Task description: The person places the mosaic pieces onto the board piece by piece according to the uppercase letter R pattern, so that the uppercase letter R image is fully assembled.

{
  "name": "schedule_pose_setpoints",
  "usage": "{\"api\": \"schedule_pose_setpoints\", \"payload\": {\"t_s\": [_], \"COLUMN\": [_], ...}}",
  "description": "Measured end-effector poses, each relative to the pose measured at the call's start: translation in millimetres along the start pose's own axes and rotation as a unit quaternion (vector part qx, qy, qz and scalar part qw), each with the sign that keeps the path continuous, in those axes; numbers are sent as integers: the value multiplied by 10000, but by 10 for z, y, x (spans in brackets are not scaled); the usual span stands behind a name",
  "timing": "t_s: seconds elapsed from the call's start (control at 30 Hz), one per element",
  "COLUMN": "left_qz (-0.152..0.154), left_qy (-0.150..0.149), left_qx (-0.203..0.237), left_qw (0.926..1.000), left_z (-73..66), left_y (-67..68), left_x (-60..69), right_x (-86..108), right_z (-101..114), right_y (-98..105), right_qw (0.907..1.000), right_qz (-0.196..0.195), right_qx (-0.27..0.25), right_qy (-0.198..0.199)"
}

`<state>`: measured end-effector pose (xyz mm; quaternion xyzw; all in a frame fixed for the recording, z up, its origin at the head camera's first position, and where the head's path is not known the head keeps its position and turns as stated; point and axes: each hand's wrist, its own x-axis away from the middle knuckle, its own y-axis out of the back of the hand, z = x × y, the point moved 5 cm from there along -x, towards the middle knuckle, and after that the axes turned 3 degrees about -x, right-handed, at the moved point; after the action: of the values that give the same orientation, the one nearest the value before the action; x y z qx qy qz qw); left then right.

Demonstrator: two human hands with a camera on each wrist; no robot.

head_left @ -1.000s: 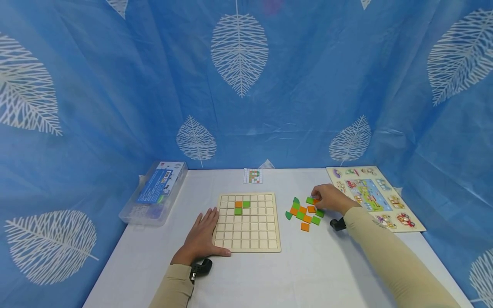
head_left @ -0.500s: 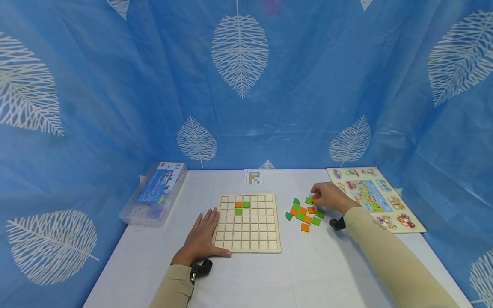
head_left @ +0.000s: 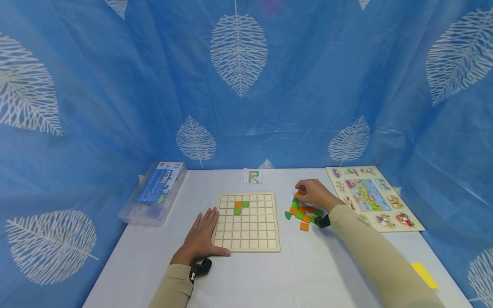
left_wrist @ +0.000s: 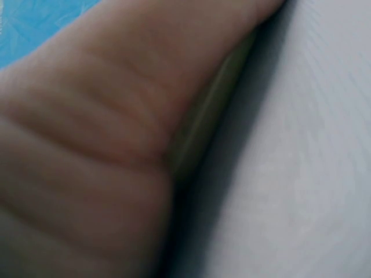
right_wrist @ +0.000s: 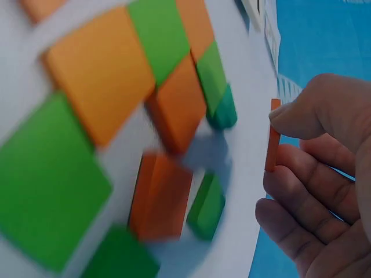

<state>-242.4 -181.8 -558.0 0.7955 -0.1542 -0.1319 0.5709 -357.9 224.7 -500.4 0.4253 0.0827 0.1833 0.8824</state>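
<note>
My left hand (head_left: 200,235) rests at the left side of a wooden grid board (head_left: 246,235), fingers straight and thumb along its near corner. One orange tile (head_left: 238,204) and two green tiles sit in the board's upper squares. Between thumb and fingertips, my right hand (head_left: 315,194) pinches a square orange tile (right_wrist: 273,136), held above the table. Below it lies a loose cluster of orange square tiles (right_wrist: 101,75), green square tiles (right_wrist: 52,179) and dark green rounded pieces (head_left: 288,215). In the left wrist view, my palm hides most of the board.
A small pattern card (head_left: 252,176) lies behind the board. At far left stands a clear plastic case (head_left: 154,194) with a blue label. A wooden picture puzzle (head_left: 375,199) lies at right, and something flat and yellow (head_left: 424,275) near the right table edge.
My right hand has moved left, lifting the orange tile off the cluster's far side. The yellow thing has come into view beside the right sleeve. My left hand has stayed put.
</note>
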Motion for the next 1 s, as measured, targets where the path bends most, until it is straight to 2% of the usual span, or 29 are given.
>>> {"api": "schedule_pose_setpoints", "payload": {"t_s": [0.3,0.43,0.57,0.73,1.0], "left_qz": [-12,-189,-318,-181,-71], "left_qy": [34,-81,-172,-79,-15], "left_qx": [-55,-70,-37,-45,-48], "left_qw": [10000,9998,9993,9998,10000], "left_z": [9,2,-15,-17,-12], "left_y": [-20,-9,4,0,-14], "left_x": [9,8,11,11,5], "right_x": [-89,-141,-199,-251,-311], "right_z": [241,338,420,522,694], "right_y": [-176,-239,-298,-405,-594], "right_qw": [9995,9988,9990,9989,9970], "right_qz": [-62,-82,-119,-147,-130], "right_qx": [14,-19,-98,-142,-293], "right_qy": [320,488,424,413,705]}}
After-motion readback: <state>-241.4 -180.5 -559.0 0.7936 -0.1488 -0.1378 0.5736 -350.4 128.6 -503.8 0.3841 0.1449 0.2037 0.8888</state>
